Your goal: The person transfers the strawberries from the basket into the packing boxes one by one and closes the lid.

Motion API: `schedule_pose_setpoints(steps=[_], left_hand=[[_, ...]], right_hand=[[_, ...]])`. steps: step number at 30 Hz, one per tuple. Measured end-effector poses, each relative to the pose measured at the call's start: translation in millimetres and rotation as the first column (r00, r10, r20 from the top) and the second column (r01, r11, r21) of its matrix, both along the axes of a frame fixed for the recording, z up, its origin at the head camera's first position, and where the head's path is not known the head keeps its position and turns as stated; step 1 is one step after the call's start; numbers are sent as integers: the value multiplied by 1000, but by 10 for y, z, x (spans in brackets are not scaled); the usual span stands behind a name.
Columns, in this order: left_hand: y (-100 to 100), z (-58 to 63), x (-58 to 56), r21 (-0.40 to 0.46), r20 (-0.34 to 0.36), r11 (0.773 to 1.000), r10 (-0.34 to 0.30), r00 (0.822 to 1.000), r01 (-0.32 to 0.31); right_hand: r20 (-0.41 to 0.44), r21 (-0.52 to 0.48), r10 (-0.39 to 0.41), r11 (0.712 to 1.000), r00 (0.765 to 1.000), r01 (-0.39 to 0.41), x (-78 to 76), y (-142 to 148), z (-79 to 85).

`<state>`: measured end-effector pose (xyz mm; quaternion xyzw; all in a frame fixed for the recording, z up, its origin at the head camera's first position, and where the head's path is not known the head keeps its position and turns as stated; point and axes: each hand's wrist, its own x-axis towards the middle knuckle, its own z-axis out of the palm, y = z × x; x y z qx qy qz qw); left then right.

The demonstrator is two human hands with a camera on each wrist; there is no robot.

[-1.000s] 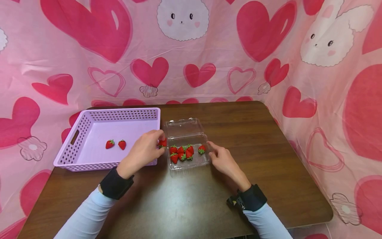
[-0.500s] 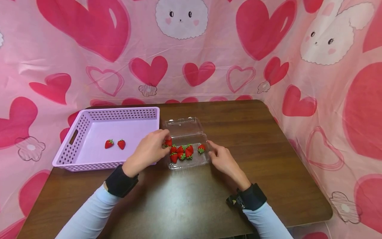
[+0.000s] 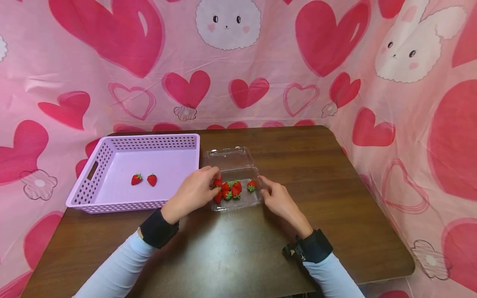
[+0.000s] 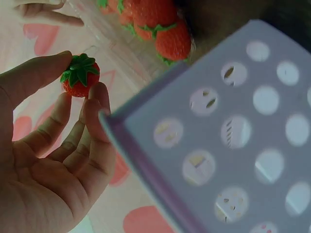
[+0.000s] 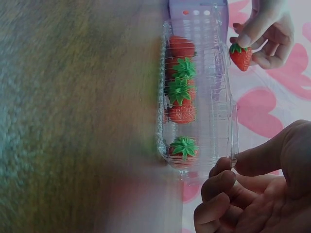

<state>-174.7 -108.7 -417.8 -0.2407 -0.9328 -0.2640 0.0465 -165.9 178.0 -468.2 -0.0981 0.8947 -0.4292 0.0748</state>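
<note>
My left hand [image 3: 195, 190] pinches a red strawberry [image 4: 87, 88] between thumb and fingertips, its green leaves showing in the left wrist view. It hovers over the left end of an open clear plastic clamshell container [image 3: 244, 203]. Several strawberries [image 3: 236, 189] lie bunched in the container's left and middle part, and a single strawberry [image 3: 251, 186] sits apart toward the right. At the container's right end, my right hand [image 3: 281, 203] pinches the rim between thumb and index finger, as the right wrist view shows. The left hand covers part of the container's left edge.
A lilac perforated basket [image 3: 119, 206] stands on the left of the brown wooden table [image 3: 316, 165], close beside the container. Two strawberries [image 3: 152, 179] lie on its floor. The container's clear lid [image 3: 229, 158] is folded back. A pink heart-patterned cloth [image 3: 279, 62] hangs behind the table.
My left hand has moved right with the strawberry, from beside the basket's right edge to over the container's left end. My right hand stays at the container's rim.
</note>
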Motion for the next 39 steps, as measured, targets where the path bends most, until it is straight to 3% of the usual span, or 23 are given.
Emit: schedule_pose_setpoints(steps=[25,39], left_hand=[[348,-164,20,35,95,999,-35,995,32],[524,-239,3,-60,9,995,-75,997,76]], right_hand=[[-2,-17,8,1000,1000,-8,-3,9,2],[-6,-19,1,1000,1000,-1,6,8,-13]])
